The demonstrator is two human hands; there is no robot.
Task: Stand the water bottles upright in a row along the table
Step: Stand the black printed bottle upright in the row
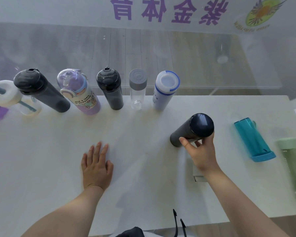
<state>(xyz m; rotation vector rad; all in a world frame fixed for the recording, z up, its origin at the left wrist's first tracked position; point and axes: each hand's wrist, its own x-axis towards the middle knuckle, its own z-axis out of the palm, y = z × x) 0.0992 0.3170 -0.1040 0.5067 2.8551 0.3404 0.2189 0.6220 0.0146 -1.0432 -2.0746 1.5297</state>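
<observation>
Navy flask point(193, 131): at 3 o'clock on white table point(143, 168), tilted, base down, right hand point(201, 151) fingers clamped round body.
Left hand point(97, 166): flat, fingers together, empty.
Row at 12 o'clock ends with blue-ringed white bottle point(165, 89).
Risk: a careless placement could topple this neighbour; teal bottle point(253, 139) lying at 3 o'clock.

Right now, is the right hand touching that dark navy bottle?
Touching. The head view shows the right hand wrapped around the dark navy bottle, thumb and fingers pressed against its side. The left hand lies flat on the table.
</observation>
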